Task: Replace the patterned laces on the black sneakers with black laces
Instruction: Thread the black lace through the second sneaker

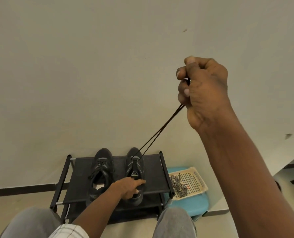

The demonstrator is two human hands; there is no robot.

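On the black rack (77,186) at 6 o'clock: two shoes stand side by side, toes to the wall.
Right sneaker (134,162): the black lace (179,108) goes through its holes near the toe, and both ends run up toward 2 o'clock.
Right hand (206,90): a fist closed tight on both lace ends, high up at 2 o'clock.
Left hand (129,186): grips the back of the right sneaker and holds it down.
Left sneaker (102,162): at 9 o'clock of the other shoe; it looks laced in black already.
Patterned laces (178,186): in the cream basket (197,179) at 3 o'clock of the rack, on a blue stool (191,206).
Doing it well: I think pull till both ends are the same length, hold the shoe down, and let the lace lie flat, not twisted.
Writing: none I can read; only a small pale triangle mark (134,172) on the tongue.
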